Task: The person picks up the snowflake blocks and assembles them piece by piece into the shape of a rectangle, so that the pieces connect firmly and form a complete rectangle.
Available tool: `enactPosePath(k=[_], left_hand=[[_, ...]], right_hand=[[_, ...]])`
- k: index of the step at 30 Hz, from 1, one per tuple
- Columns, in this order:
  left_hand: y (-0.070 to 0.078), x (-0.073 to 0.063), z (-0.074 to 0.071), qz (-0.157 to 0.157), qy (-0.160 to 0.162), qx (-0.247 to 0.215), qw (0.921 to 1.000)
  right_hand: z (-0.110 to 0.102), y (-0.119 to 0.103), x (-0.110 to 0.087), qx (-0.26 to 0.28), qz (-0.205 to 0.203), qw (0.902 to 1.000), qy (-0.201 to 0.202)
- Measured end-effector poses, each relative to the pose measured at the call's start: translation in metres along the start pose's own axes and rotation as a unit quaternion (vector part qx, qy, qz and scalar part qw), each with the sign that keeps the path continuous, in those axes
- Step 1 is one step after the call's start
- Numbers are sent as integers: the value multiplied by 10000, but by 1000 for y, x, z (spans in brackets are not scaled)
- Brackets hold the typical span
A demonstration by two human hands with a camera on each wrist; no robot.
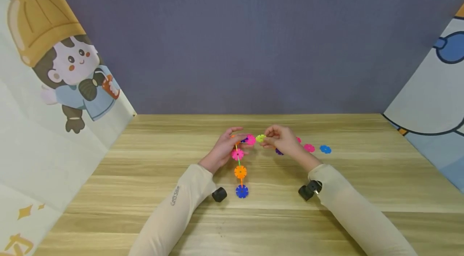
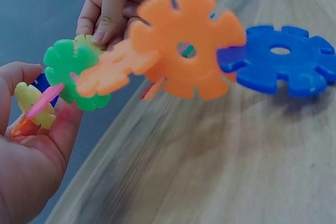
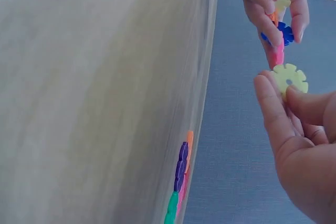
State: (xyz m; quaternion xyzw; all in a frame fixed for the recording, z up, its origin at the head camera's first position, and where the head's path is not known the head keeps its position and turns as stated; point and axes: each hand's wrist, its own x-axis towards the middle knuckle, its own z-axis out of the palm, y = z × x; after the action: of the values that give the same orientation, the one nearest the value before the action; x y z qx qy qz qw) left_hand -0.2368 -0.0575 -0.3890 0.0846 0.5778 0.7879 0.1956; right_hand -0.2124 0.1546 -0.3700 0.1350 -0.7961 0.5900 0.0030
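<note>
Wall (image 1: 232, 46) and table (image 1: 272, 232) meet at the back, between a left sheet (image 1: 36, 147) printed with a figure in a yellow cap and a right sheet (image 1: 427, 98) whose blue print is cut off at the edge of our view. We see two sleeves (image 1: 159, 223), with black cameras (image 1: 219, 194) near the cuffs.

The right hand (image 1: 286, 141) stands in front of part of the loose row and hides some of it from us. It pinches a yellow disc (image 3: 294, 74) just beside the pink end (image 1: 251, 139) of the chain (image 1: 237, 170); we cannot tell whether the two touch. The left hand (image 1: 220, 147) grips that far stretch of the chain, hiding parts of it, while the rest trails nearer over the table. Whether its near blue piece (image 1: 239, 192) rests on the wood is hard to make out.

We count nine pieces in the chain: three orange, two blue, two pink, one yellow, one green. Loose, the head view gives us one purple disc (image 1: 279, 152), partly covered, two pink discs (image 1: 309, 148) and one blue disc (image 1: 325, 149). The right wrist view adds an orange disc (image 3: 189, 142) and a green disc (image 3: 171, 208), both edge-on, the green cut off below.
</note>
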Motion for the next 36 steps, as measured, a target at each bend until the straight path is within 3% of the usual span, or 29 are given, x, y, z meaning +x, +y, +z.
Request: enactPosePath(k=[9, 21, 28, 36], left_hand=[[2, 1, 4, -23, -115, -87, 9999], [2, 0, 9, 31, -266, -100, 9996], [-2, 3, 8, 35, -43, 360, 9993], [-4, 6, 6, 117, 66, 486, 9987]], right_hand=[[0, -1, 2, 3, 9, 10000, 55], [1, -9, 3, -404, -55, 9989, 217], [-2, -4, 4, -581, -161, 9981, 102], [-13, -3, 5, -811, -163, 9965, -86]])
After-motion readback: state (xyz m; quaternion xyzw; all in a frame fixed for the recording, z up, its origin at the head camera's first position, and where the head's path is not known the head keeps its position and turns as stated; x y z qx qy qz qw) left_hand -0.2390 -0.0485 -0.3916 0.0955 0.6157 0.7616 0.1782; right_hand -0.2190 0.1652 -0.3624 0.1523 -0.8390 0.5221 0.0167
